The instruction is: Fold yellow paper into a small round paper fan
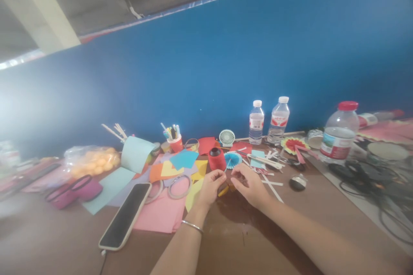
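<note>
My left hand (210,188) is over the brown table with its thumb and forefinger pinched together. Facing it, my right hand (252,185) has curled fingers, with the thumb close to the forefinger. A small gap separates the two hands, and whatever they pinch is too fine to make out. Just behind them stands a red thread spool (217,160) with a dark top. To its right lies a blue pleated paper fan (232,160). A small yellow thing (223,191) shows beneath my fingers, partly hidden.
Coloured paper (161,215), tape rings (180,187) and a phone (125,216) lie left. Paper strips (273,189) and a black round object (298,182) lie right. Water bottles (256,122), a large red-capped bottle (340,133) and a pen cup (175,144) stand behind. Cables (371,180) sit far right.
</note>
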Available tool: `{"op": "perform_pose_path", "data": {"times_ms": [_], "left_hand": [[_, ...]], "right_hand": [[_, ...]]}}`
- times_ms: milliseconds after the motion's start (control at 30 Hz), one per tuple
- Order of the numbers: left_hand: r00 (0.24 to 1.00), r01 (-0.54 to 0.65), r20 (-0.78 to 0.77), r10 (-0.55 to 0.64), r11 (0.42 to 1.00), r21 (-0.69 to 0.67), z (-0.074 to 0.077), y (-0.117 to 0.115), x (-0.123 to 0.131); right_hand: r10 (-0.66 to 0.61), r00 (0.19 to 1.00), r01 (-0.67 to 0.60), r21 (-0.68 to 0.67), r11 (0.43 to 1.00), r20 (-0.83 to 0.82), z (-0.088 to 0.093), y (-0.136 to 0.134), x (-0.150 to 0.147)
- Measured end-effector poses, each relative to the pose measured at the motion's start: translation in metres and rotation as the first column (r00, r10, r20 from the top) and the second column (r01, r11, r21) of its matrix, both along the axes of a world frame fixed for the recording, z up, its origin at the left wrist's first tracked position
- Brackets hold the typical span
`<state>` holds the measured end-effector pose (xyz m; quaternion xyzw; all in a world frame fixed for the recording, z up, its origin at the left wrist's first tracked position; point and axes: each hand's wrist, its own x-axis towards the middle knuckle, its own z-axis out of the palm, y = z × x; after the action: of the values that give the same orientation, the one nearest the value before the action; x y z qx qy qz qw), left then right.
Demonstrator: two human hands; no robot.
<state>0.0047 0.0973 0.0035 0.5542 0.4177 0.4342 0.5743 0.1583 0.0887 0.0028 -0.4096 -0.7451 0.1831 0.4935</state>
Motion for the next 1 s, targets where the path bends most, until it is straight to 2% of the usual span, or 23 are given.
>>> {"op": "perform_pose_path", "data": {"times_ms": [133, 233, 367, 533, 633, 733, 833, 1000], "left_hand": [[0.998, -0.023, -0.054, 0.027, 0.998, 0.064, -0.003, 0.002, -0.002], [0.994, -0.052, -0.093, 0.064, 0.991, 0.125, -0.005, 0.003, -0.003], [0.990, -0.055, -0.114, 0.079, 0.978, 0.201, -0.004, 0.001, -0.003], [0.978, -0.065, -0.175, 0.117, 0.959, 0.275, 0.000, -0.001, -0.001], [0.964, -0.097, -0.209, 0.164, 0.951, 0.295, 0.002, -0.002, 0.000], [0.958, -0.109, -0.225, 0.178, 0.951, 0.290, 0.003, -0.003, 0.002], [0.952, -0.121, -0.238, 0.190, 0.953, 0.277, 0.002, -0.004, 0.003], [0.944, -0.127, -0.265, 0.198, 0.957, 0.262, -0.001, -0.004, 0.004]], "right_hand": [[0.020, 0.997, -0.029, 0.131, 0.991, 0.069, -0.001, -0.003, 0.001], [0.009, 0.981, -0.054, 0.227, 0.972, 0.195, -0.004, -0.004, 0.000], [-0.077, 0.941, -0.013, 0.262, 0.965, 0.330, -0.004, -0.004, 0.000], [-0.079, 0.936, -0.013, 0.259, 0.966, 0.343, -0.002, -0.005, -0.002], [-0.090, 0.961, 0.045, 0.175, 0.984, 0.260, -0.004, -0.005, -0.004], [-0.118, 0.986, 0.122, -0.027, 0.992, 0.114, -0.006, -0.005, -0.007], [-0.062, 0.997, 0.052, -0.187, 0.981, -0.046, -0.006, -0.003, -0.009], [0.026, 0.969, -0.102, -0.299, 0.949, -0.248, -0.008, 0.004, -0.010]]}}
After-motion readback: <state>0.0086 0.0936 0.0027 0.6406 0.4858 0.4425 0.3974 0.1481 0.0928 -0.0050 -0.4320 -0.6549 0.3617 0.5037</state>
